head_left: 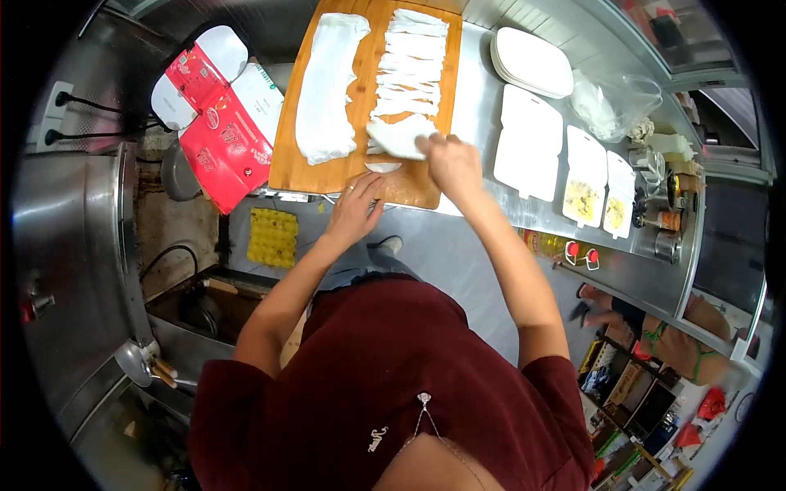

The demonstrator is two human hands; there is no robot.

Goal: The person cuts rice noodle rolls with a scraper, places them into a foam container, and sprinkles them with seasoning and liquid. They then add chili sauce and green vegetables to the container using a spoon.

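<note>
While your right hand has its fingers curled tight on the near edge of the folded white piece, your left hand is unclenched, fingers stretched out at the near end of the wooden board, with the tips touching a small white scrap. The folded piece sits at the board's near right, just below the row of cut strips and beside the long uncut sheet. It looks thin and soft, so a sharp tug could stretch or tear it, or drag the nearest strips out of line. The scrap lies close to the board's near edge, and a careless sweep of your left fingers could push it over.
</note>
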